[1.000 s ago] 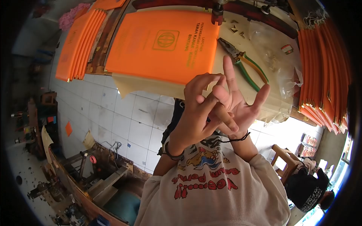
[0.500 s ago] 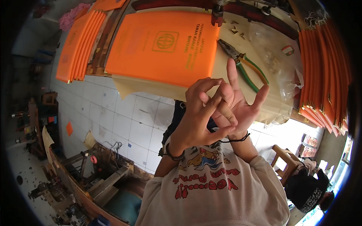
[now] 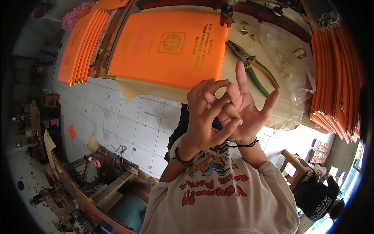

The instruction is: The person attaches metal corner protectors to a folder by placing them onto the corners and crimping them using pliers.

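My left hand (image 3: 204, 113) is closed around fingers of my right hand, its thumb and fingertips pressed against them. Palm toward the camera, my right hand (image 3: 249, 111) has a finger stretched up and the thumb out to the side; its other fingers are bent and partly hidden behind the left hand. No tool shows in either hand. Just beyond them lie combination pliers (image 3: 252, 66) with green and yellow handles, jaws touching or near an orange folder cover (image 3: 156, 50) with printed lettering. Small brass-coloured metal corners (image 3: 244, 32) lie above the pliers.
A dark red metal machine part (image 3: 226, 15) stands at the table's far edge. Stacked orange covers (image 3: 83, 46) lie left, and more orange covers (image 3: 335, 78) stand right. A clear plastic bag (image 3: 300, 84) holds small pieces. A person in black (image 3: 317, 195) sits at lower right beside a wooden stool (image 3: 292, 167).
My hands stay in almost the same place. The left fingers and thumb have shifted slightly on the right hand's fingers. Nothing on the table has been moved by the hands.
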Demonstrator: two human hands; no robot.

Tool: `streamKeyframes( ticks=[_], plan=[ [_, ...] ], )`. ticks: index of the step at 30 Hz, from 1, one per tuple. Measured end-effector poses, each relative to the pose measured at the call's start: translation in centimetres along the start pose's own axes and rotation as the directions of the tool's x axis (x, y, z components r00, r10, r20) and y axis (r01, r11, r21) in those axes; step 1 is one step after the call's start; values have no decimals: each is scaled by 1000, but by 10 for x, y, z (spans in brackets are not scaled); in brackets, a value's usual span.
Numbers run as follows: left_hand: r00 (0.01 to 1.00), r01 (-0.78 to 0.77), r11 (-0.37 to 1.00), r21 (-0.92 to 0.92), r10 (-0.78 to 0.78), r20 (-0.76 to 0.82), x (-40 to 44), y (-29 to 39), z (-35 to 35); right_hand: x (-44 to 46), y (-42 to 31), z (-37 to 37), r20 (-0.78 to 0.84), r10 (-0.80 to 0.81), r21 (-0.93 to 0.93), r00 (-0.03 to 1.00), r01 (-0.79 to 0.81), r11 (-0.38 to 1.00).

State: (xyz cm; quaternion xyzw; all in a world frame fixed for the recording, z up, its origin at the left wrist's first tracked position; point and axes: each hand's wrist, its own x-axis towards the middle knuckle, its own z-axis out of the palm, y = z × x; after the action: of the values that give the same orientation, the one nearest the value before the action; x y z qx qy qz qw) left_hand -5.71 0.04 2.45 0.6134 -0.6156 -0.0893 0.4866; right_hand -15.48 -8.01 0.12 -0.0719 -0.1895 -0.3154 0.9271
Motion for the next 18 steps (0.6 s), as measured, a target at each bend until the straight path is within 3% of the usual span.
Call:
streamKeyframes(
  ticks=[2,7,10,18],
  plan=[
    [999,1,1000,5,-1,-45,1,0,3,0,1,4,-37,-3,-8,999,3,1000],
    [992,-13,999,44,18,-126,1,-9,6,2,4,-4,64,-11,54,998,7,999],
    [986,25,999,34,-19,-164,5,-8,6,1,4,-4,-17,-13,28,1000,14,1000],
    [997,37,998,41,-34,-65,6,-15,4,4,2,-3,-93,-50,23,994,53,998]
  ],
)
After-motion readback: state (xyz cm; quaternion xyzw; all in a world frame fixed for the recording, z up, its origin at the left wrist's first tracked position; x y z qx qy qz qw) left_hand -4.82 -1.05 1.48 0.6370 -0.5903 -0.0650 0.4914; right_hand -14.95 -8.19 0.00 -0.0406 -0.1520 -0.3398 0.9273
